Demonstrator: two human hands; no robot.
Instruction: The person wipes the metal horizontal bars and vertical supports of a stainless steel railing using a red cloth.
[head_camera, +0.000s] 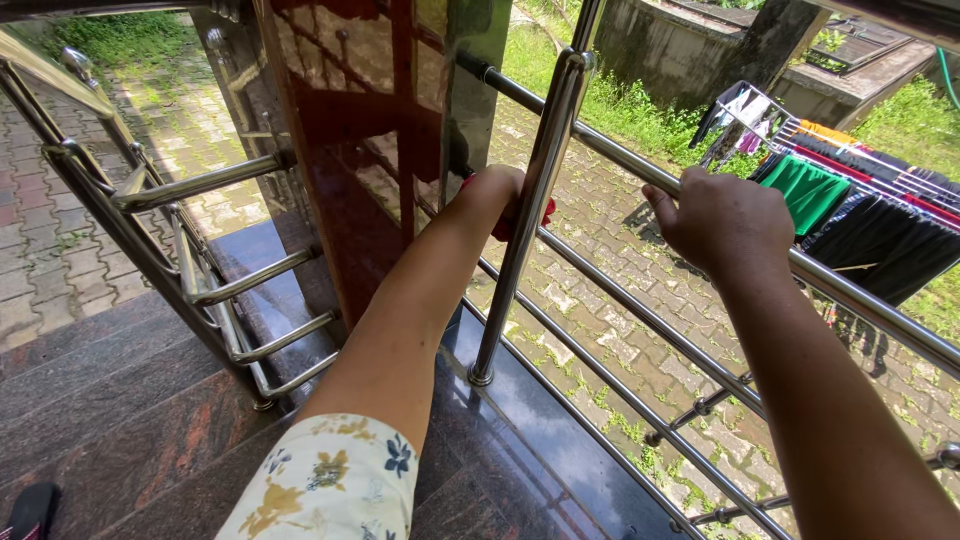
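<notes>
The right hand (725, 222) is clenched around the top rail (600, 145) of a shiny steel railing, knuckles up and thumb tucked under; judging by the straight arm behind it, the grip serves to steady the body while the other arm stretches forward. The left hand (495, 195) reaches past the upright post (525, 220) and through the gap between the bars, pressing a red cloth (545, 212) against the far side of the metal. Only a small scrap of that cloth shows, just beyond the left hand's knuckles and to either side of the post, so its size and shape cannot be made out. The left fingers are hidden behind the post and the wrist; they appear closed on the cloth, since it stays up there with nothing else holding it (though the grasp itself is out of sight).

Below the left forearm lies a polished dark stone ledge (540, 420), where the post is bolted down. Left of that arm stands a reddish-brown pillar (340, 150) with a glossy face, and further left a second railing (220, 290) runs down beside stone steps (120, 400). Beyond the right hand, well below, a drying rack (850, 190) carries green, black and coloured clothes over a brick-paved yard (600, 230). The rack is cut off at the frame's edge, and a dark object (30, 510) by the steps is only partly in view.
</notes>
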